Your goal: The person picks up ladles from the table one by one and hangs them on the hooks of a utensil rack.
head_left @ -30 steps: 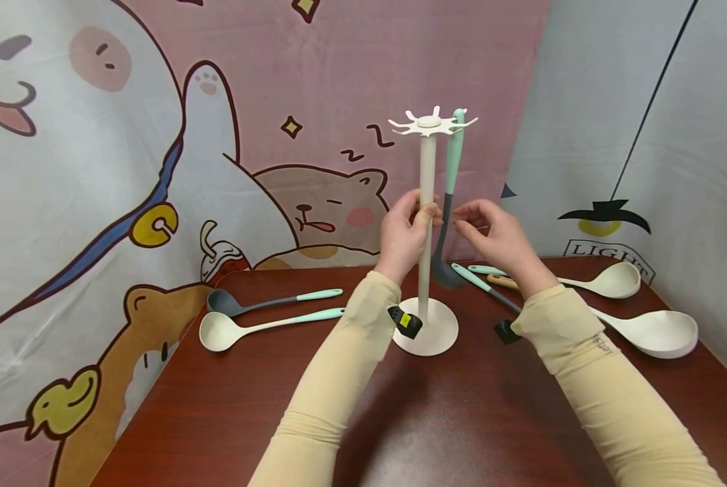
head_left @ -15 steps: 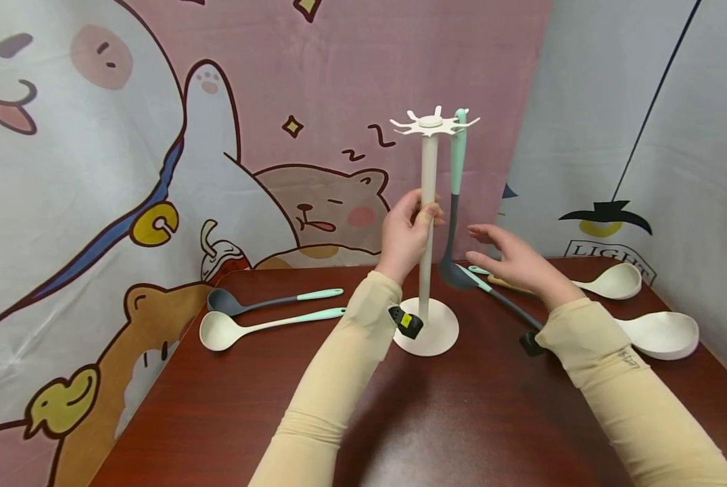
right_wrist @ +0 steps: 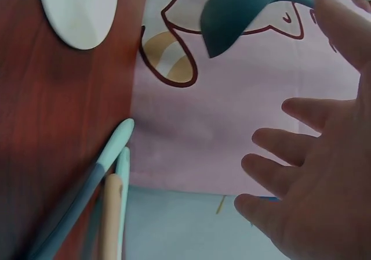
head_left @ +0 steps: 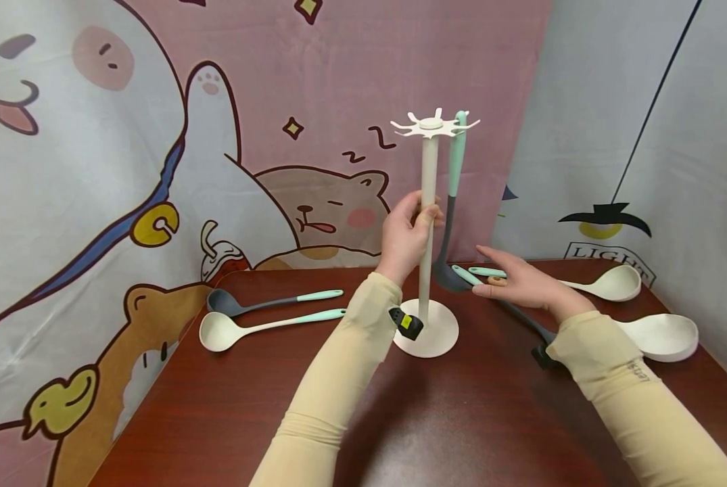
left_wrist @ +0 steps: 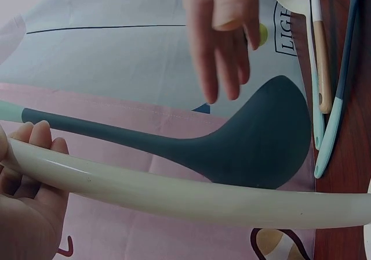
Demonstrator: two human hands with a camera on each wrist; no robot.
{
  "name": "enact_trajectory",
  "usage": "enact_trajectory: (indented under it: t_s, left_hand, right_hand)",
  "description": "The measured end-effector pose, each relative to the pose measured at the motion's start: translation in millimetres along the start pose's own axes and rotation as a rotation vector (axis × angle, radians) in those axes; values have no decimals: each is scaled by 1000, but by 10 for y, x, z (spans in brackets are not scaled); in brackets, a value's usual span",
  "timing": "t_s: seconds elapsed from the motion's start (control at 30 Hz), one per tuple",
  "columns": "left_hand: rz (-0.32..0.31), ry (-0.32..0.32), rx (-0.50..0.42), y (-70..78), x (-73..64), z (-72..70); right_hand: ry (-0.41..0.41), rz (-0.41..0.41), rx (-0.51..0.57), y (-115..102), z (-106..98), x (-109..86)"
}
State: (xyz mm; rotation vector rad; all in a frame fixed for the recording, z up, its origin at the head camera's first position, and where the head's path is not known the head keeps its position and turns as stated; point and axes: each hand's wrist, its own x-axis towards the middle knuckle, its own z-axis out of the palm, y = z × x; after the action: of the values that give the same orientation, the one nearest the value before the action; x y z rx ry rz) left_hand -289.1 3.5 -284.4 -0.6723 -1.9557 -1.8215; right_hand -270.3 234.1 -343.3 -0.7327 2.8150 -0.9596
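A left hand point(head_left: 406, 233) curls its fingers round a white stand point(head_left: 429, 162) hung with a ladle point(head_left: 456, 162) toward a red-brown table point(head_left: 436, 406)'s back edge; the right hand point(head_left: 521, 283) hovers clear, fingers spread, before a cartoon backdrop point(head_left: 363, 67).

On the desk point(head_left: 400, 419) rises a stand point(head_left: 425, 270), a hanging ladle point(head_left: 451, 211) at its right; a rear ladle point(head_left: 268, 302) lies behind a front ladle point(head_left: 264, 327) by the left edge, two spoons point(head_left: 661, 337) by the right.

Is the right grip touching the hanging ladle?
Apart. The left wrist view shows a strip of backdrop between the right grip and the hanging ladle.
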Motion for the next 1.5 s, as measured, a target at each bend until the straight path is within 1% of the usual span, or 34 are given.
enact_trajectory:
  t_s: [0.27,0.37,0.5,0.57,0.73,0.9,1.03,1.2,1.37,1.5]
  left_hand:
    - [8,-3,-19,-9,7,2]
    - [10,3,-35,-5,8,6]
    - [7,5,-36,5,0,4]
    - [5,3,-33,10,-3,3]
    - [7,4,-22,2,0,8]
    - [15,0,-18,-13,5,7]
    - [13,-2,-14,-15,8,6]
    - [10,3,-13,-18,8,9]
    - [15,7,-16,-21,16,11]
    - [4,6,-6,-18,15,9]
  right_hand:
    - [-37,25,-29,127,115,-46]
    - [-47,54,-1,151,154,-56]
    - [-36,84,27,182,199,-62]
    - [-21,81,-1,201,218,-65]
    - [15,62,-121,231,274,-73]
    - [34,81,-205,239,330,-77]
    - [40,109,-232,240,360,-79]
    - [39,138,-235,264,393,-80]
    - [57,147,-252,311,428,-80]
    - [71,147,-279,353,446,-78]
